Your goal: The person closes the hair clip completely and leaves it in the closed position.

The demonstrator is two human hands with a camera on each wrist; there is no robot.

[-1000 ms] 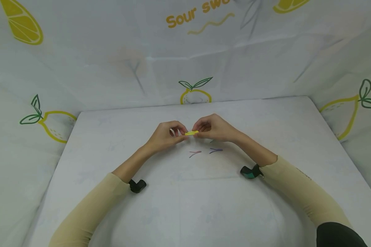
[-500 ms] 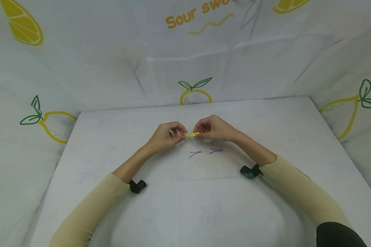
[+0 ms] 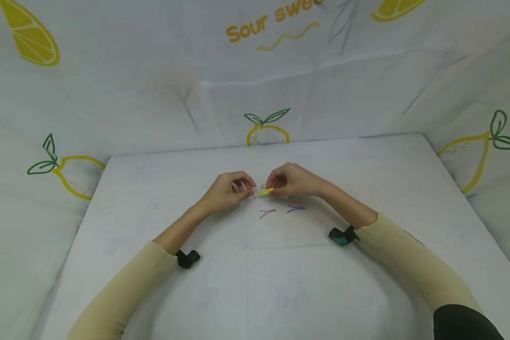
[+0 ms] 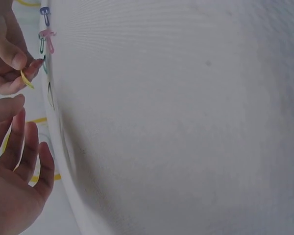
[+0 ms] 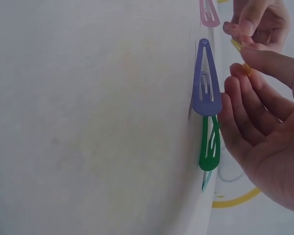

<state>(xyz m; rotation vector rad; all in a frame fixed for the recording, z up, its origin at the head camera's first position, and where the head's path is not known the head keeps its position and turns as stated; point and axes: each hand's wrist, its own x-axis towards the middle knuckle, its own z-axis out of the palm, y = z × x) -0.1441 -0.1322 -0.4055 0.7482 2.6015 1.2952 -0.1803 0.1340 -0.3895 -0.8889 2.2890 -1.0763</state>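
Note:
A yellow snap hair clip (image 3: 265, 191) is between my two hands above the table, its yellow part and a thin light strip spread apart. My right hand (image 3: 295, 181) pinches it at one end between thumb and fingers. My left hand (image 3: 229, 190) is close to the other end; in the left wrist view a small gap separates its thumb and bent fingers (image 4: 27, 152) from the clip (image 4: 27, 80). On the table below lie a pink hair clip (image 3: 267, 213) and a purple hair clip (image 3: 296, 208). A green hair clip (image 5: 209, 147) lies beyond, mostly covered by my right hand in the head view.
The white-covered table (image 3: 246, 283) ends at a back edge against a lemon-printed cloth (image 3: 153, 94). Black wrist cameras (image 3: 188, 259) are strapped under both sleeves. More thin clips show edge-on in the left wrist view.
The yellow clip, earlier a flat single piece between both hands, now shows two spread parts, the yellow one tilted lower. Both hands have shifted slightly downward in the view.

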